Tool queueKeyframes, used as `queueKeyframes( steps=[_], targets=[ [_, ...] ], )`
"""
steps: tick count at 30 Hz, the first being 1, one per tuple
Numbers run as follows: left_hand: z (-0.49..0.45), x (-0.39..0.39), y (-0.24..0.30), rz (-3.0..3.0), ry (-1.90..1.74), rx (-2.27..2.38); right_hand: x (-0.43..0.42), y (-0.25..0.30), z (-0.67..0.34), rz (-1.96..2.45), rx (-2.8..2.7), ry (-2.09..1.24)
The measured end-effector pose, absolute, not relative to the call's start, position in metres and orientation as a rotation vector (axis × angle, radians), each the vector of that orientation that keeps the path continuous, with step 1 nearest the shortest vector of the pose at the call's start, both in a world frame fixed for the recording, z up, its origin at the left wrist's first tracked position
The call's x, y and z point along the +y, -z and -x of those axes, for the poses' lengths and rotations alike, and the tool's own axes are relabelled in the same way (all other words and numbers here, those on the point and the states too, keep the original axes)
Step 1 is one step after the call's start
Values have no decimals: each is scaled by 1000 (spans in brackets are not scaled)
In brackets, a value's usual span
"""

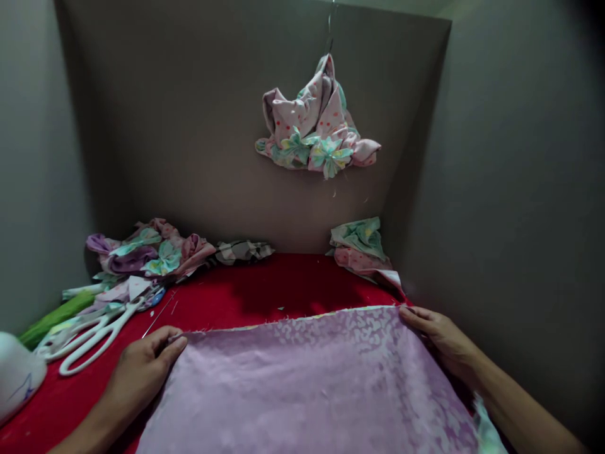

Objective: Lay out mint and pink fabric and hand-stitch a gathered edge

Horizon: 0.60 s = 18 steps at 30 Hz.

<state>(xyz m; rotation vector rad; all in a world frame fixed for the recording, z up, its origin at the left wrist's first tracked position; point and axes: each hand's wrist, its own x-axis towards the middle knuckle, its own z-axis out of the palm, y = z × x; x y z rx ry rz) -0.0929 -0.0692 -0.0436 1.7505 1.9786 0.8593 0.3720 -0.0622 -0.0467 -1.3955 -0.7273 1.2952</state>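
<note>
Left hand (144,367): pinched closed on purple cloth (302,391), far-left corner. Right hand (439,335): likewise, far-right corner. Purple cloth: spread between both, over red tabletop (293,284). White-handled scissors (126,315): left of cloth. From my remote post, I judge: spreading step; next calls for even tension.

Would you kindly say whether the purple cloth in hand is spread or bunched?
Spread: the purple cloth extends broadly between the left hand and right hand, its far edge nearly straight.
</note>
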Motion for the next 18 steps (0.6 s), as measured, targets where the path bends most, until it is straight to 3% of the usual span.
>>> queueKeyframes(
  steps=[18],
  targets=[
    [103, -60, 52, -1669, -767, 2024, -66, 28, -386, 1229, -731, -1558]
  ],
)
